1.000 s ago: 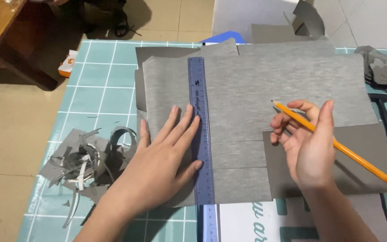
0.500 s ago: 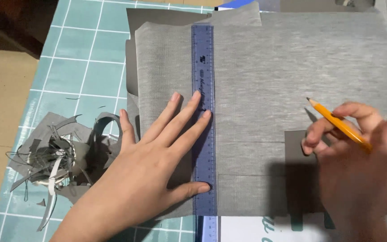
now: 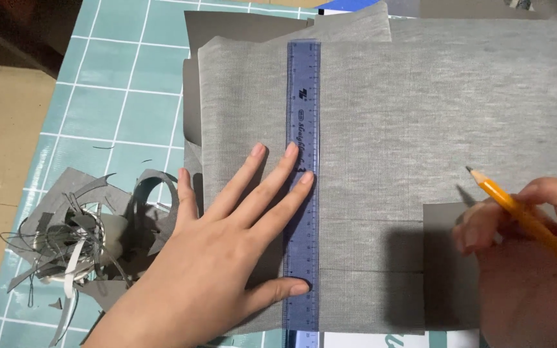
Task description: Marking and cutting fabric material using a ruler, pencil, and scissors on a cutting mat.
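Blue ruler (image 3: 303,174) under spread left fingers (image 3: 272,183) — pencil (image 3: 523,219) gripped by right fingers (image 3: 485,225)

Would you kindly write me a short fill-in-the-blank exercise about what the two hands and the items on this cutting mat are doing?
1. The left hand lies flat, pressing the blue ____ onto the grey fabric.
2. The right hand holds a yellow ____, its tip pointing up and to the left.
3. The heap of grey scraps lies on the teal mat to the ____ of the left hand.

Missing words: ruler; pencil; left
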